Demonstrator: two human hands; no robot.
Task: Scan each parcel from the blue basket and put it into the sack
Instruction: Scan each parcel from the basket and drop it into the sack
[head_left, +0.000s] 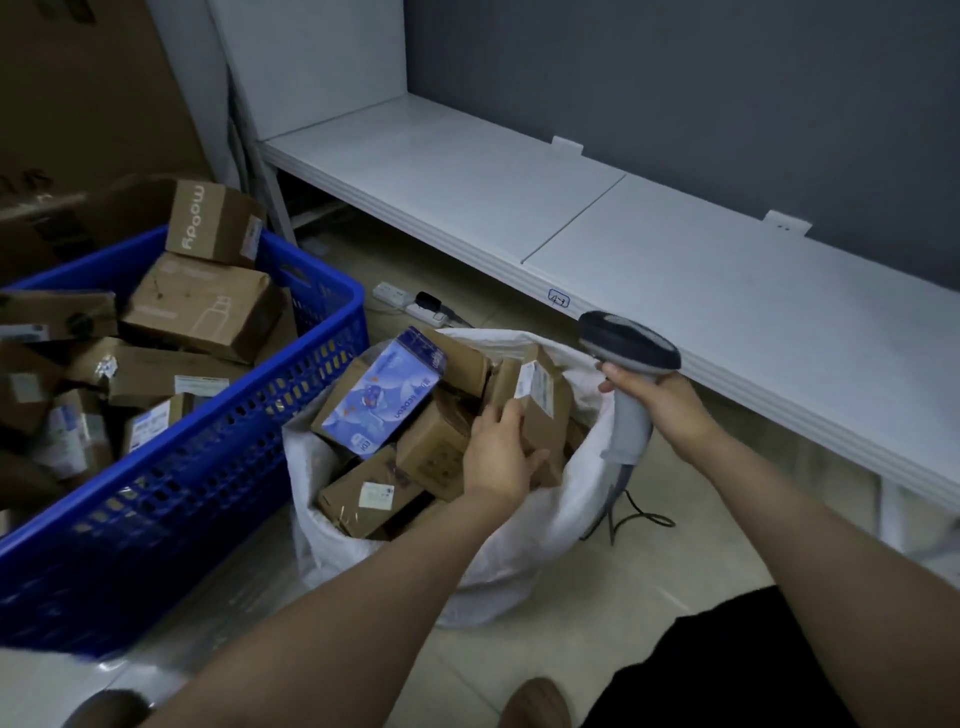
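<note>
A white sack (540, 525) stands open on the floor, filled with several cardboard parcels and a blue printed box (382, 397). My left hand (498, 452) grips a small brown parcel (540, 400) with a white label, held inside the sack's mouth at its right side. My right hand (657, 402) holds a grey handheld scanner (628, 353) by its handle, just right of the sack, head pointing left. The blue basket (218, 457) on the left holds several more cardboard parcels, one marked "moody" (210, 223).
A low white shelf (597, 218) runs along the grey wall behind the sack. A power strip (410, 304) lies on the tiled floor under it. The scanner cable (631, 512) trails on the floor. Large cardboard boxes (78, 104) stand behind the basket.
</note>
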